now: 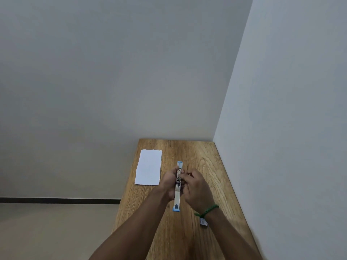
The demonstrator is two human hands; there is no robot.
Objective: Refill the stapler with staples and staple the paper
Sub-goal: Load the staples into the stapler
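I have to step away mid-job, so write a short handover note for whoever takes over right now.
Left hand: grips the stapler from its left side, holding it above the table.
Right hand: fingers pinched at the middle of the stapler; whether they hold staples is too small to tell.
Stapler: swung open flat, metal channel showing, blue ends near and far.
Paper: flat on the table, left of the hands, untouched.
Done: stapler opened.
Left: finish loading, close it, staple the paper.
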